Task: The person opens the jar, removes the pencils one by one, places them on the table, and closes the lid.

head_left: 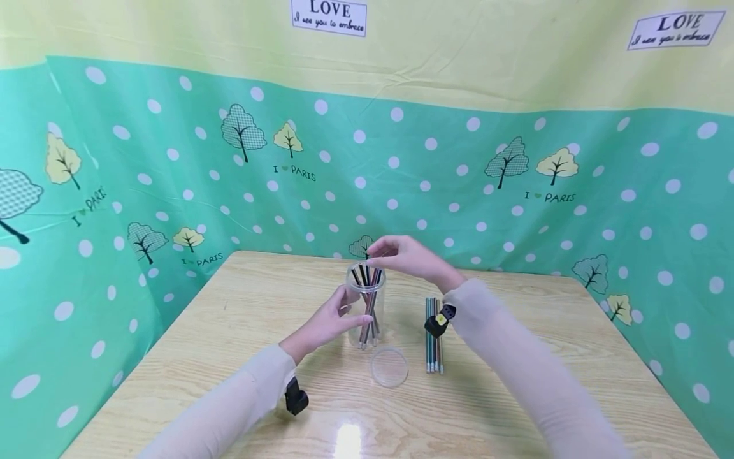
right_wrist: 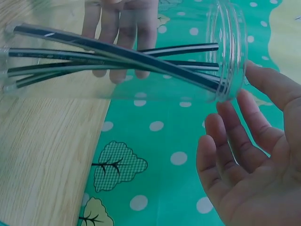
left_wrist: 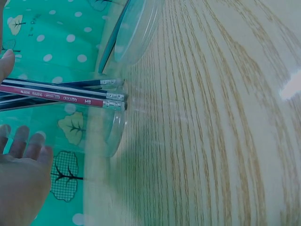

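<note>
A clear plastic jar [head_left: 366, 289] stands upright on the table, holding several dark pencils [head_left: 369, 306] that lean and cross, eraser ends down. One maroon pencil [left_wrist: 75, 98] shows among them in the left wrist view. My left hand [head_left: 328, 320] grips the jar's side, thumb in front and fingers round the back. Up at the jar's mouth, my right hand [head_left: 410, 258] has its thumb and fingers by the rim, loosely bent, with nothing held between them. In the right wrist view the thumb [right_wrist: 273, 84] lies right by the threaded rim; contact is hard to tell.
On the table [head_left: 246, 357], a round clear lid [head_left: 390, 367] lies in front of the jar. Several more pencils [head_left: 434, 350] lie side by side to its right, partly under the right wrist camera [head_left: 438, 320]. A green dotted curtain [head_left: 395, 162] hangs behind.
</note>
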The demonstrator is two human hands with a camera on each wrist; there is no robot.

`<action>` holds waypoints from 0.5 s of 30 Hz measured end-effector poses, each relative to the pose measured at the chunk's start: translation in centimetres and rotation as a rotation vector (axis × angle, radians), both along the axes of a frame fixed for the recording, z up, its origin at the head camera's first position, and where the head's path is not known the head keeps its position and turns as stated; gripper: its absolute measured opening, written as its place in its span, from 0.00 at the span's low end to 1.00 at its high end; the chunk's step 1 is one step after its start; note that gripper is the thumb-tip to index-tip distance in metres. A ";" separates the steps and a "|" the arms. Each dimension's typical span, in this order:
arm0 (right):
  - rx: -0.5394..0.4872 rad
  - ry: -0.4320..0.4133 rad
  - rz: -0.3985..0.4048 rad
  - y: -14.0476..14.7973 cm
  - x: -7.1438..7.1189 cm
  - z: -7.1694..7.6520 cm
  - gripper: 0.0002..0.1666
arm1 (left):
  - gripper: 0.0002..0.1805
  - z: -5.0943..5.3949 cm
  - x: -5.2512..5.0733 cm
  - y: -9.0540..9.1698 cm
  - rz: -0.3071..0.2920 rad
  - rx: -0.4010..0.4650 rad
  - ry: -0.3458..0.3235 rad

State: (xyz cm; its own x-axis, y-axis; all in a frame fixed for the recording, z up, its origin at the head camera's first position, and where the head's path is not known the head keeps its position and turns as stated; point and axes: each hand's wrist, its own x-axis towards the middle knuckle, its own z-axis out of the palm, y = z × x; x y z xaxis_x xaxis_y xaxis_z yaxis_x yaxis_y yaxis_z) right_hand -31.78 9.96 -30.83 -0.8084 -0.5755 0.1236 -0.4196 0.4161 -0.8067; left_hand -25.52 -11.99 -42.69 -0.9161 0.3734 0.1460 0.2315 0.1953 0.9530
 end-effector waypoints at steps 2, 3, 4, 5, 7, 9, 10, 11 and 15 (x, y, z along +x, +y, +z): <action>0.004 -0.004 0.018 -0.5 -0.1 -0.1 0.20 | 0.45 0.0 0.0 0.0 0.001 -0.002 -0.001; 0.009 -0.009 0.030 -0.7 -0.1 -0.1 0.20 | 0.45 0.0 0.0 0.0 0.002 -0.002 0.000; 0.016 -0.012 0.043 -0.9 -0.2 -0.1 0.20 | 0.45 -0.1 0.0 0.0 0.001 -0.002 0.000; 0.024 -0.012 0.059 -1.1 -0.2 -0.2 0.20 | 0.44 -0.1 0.0 0.0 0.001 -0.001 0.003; 0.046 -0.014 0.087 -1.5 -0.2 -0.2 0.22 | 0.44 -0.1 -0.1 0.0 -0.001 0.003 0.009; 0.067 -0.014 0.103 -1.8 -0.2 -0.2 0.23 | 0.44 -0.1 -0.1 0.0 -0.002 0.004 0.008; 0.079 -0.014 0.107 -1.9 -0.2 -0.2 0.24 | 0.43 -0.1 -0.1 0.0 -0.002 0.003 0.007; 0.092 -0.015 0.108 -2.0 -0.2 -0.2 0.24 | 0.43 -0.1 -0.1 0.0 -0.001 0.001 0.004; 0.127 -0.029 0.110 -2.2 -0.2 -0.2 0.24 | 0.43 -0.1 -0.1 0.0 0.002 -0.006 -0.006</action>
